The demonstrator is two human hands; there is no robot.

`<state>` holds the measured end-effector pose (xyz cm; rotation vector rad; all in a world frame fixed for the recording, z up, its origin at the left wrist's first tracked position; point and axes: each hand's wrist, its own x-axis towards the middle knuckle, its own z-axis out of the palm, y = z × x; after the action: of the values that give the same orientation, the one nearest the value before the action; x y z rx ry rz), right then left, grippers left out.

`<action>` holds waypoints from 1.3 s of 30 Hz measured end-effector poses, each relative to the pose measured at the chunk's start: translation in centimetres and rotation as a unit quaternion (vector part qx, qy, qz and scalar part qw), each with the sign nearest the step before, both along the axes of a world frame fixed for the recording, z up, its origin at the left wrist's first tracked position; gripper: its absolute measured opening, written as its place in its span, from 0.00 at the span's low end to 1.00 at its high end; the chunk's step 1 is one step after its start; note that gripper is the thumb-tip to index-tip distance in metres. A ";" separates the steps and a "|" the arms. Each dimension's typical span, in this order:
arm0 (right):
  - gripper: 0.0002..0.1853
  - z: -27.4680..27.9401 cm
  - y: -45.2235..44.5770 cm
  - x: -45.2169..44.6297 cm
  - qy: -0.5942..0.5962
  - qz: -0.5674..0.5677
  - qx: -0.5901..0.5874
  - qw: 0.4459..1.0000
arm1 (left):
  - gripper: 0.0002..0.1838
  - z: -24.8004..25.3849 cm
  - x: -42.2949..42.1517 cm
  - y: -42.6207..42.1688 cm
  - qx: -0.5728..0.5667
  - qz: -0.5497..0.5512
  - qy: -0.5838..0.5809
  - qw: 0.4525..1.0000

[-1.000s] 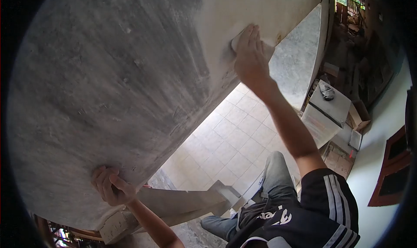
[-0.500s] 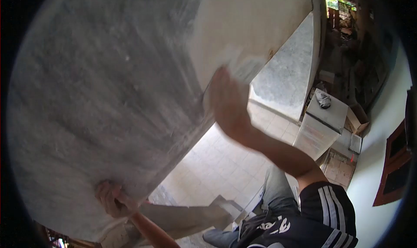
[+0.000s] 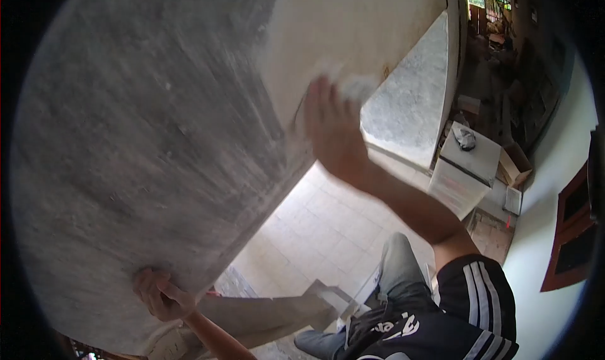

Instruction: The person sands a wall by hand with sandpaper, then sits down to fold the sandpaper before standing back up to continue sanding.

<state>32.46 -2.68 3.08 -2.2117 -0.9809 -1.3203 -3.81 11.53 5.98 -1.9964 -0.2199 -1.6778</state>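
The large, smooth panel streaked in dark and light grey (image 3: 157, 133) fills the left and middle of the view, its lower edge slanting from bottom left up to top right. A plain cream-coloured area (image 3: 353, 26) covers its upper right part, meeting the grey along a soft, uneven border.

The right hand (image 3: 337, 127) lies over the panel near that border, just beside the slanting edge. Its fingers are extended close together but blurred; a pale, smeared patch (image 3: 359, 88) shows beside them, and I cannot tell whether they hold anything. The left hand (image 3: 162, 295) touches the lower part of the panel near the same edge, its fingers bent and the thumb a little apart; whether something sits beneath them cannot be told.

Below the edge are pale square floor tiles (image 3: 315, 221) and a long grey beam-like piece (image 3: 265, 316). The person wears a black shirt with white sleeve stripes (image 3: 476, 291) and faded blue-grey trousers (image 3: 400, 265). To the right, a white box-shaped unit (image 3: 479, 155) carries a crumpled grey bundle (image 3: 465, 139), with an open brown cardboard box (image 3: 515, 166) beside it.
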 end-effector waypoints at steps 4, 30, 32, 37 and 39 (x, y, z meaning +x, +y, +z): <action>0.33 1.9 0.8 2.8 0.063 -0.054 0.053 0.995 | 0.17 -0.1 -0.3 -0.1 -0.004 0.021 -0.001 1.000; 0.31 -1.0 0.7 -2.6 -0.016 0.043 0.029 0.999 | 0.16 -0.4 -0.3 -0.1 -0.005 0.019 -0.006 1.000; 0.32 -1.2 -0.9 -3.2 -0.008 0.079 -0.052 0.995 | 0.16 -0.2 -0.2 0.2 -0.004 0.016 0.001 1.000; 0.33 2.6 -0.7 2.4 0.085 0.006 0.034 0.996 | 0.16 -0.1 -0.2 -0.5 -0.020 0.018 0.004 1.000; 0.32 2.4 0.2 0.8 0.078 0.001 0.028 0.997 | 0.16 -0.2 -0.2 -0.5 -0.022 0.013 -0.005 1.000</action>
<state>33.25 -2.48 5.46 -2.2327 -0.8788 -1.1386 -3.97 11.05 5.79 -2.0074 -0.2881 -1.6809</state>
